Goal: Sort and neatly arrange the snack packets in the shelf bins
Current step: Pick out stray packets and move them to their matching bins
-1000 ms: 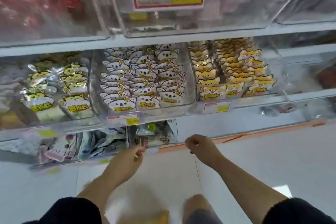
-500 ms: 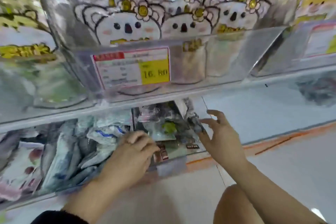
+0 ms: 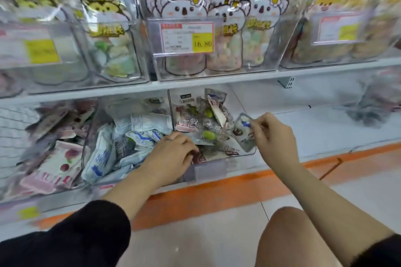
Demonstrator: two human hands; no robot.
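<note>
Right hand [image 3: 275, 139] pinches glossy flat packet [image 3: 243, 135]; left hand [image 3: 171, 156] on crinkly packets [image 3: 207, 135].

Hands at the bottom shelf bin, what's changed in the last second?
Both hands reached forward into the bottom bin. The right hand now pinches a small packet at the bin's right side; the left hand rests on loose packets at its front. The koala packets above stayed put.

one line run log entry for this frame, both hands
stage: sorting bottom bin | left hand: on mixed packets, grip unclear | right hand: pinches small packet at bin's right side
</note>
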